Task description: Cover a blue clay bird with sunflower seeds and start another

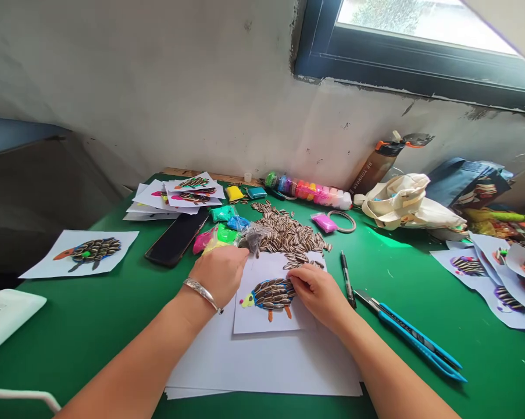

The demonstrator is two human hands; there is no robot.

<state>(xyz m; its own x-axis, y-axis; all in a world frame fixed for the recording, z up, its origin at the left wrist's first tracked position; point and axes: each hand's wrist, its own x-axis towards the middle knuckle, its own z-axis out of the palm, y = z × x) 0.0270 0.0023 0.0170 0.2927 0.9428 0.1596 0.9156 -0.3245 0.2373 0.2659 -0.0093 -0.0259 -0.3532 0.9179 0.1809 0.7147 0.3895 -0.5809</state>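
A hedgehog picture [274,295] lies on a small white card [262,326]. Striped sunflower seeds cover its body, with a blue edge, a yellow face, a pink nose and orange legs. My right hand [318,291] rests over the animal's right end, fingers pinched together; whatever they hold is hidden. Above the card's upper left, my left hand [222,270], wearing a silver bracelet [203,292], is closed with the fingers curled under. It is beside a bag of dark clay [252,238] and a pale yellow bag [214,242]; its contents, if any, cannot be seen.
Loose sunflower seeds [284,227] are heaped behind the card. A phone [177,237] and finished cards [179,195] lie left. A pen [347,279] and blue utility knife [414,334] lie right. Clay tubs [310,191], a bottle [378,166] and a cloth bag [402,201] line the wall.
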